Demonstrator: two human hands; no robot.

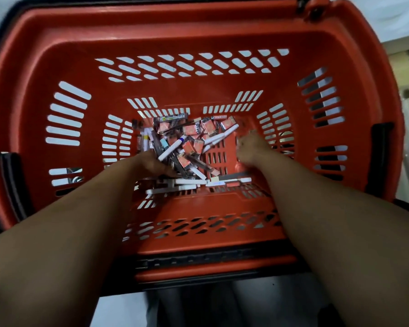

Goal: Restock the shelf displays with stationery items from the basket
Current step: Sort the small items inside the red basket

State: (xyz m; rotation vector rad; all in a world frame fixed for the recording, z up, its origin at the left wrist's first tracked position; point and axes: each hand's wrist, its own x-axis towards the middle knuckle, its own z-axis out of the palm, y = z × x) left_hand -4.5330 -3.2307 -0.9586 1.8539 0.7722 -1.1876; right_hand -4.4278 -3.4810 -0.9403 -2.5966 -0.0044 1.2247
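Basically looking straight down into an orange plastic basket (198, 27), filling most of the frame, slotted walls all round, black handle parts (10, 180) at left & right edges. Down on its floor, centre of frame: a loose heap of stationery items (187, 142), i.e. the stock. Among them: small orange-pink packets (209, 127) bunched toward upper centre-right of the heap, white marker pens (172, 148) lying at angles through the middle, one w/ a blue-purple band near its tip, more white pens (175, 190) lying roughly level along the heap's lower edge, a long clear box (172, 118) w/ a printed label at the top. Bare patch of basket floor to right of the heap.

Coming in from bottom left & bottom right of frame: two bare forearms (69, 232). Left hand (151, 162) down at lower-left edge of the heap, touching the pens & packets there; dark & blurred, so can't tell whether gripping anything or just resting. Right hand (250, 147) over the bare floor patch at centre-right, just beside the heap, near the right wall's slots; motion-blurred, seemingly bent at the knuckles, but can't tell if holding an item. Hands apart, heap between them.

Outside the basket: pale surface (399, 17) at upper left & upper right corners, dark shapes (198, 308) at bottom centre, too vague to ID
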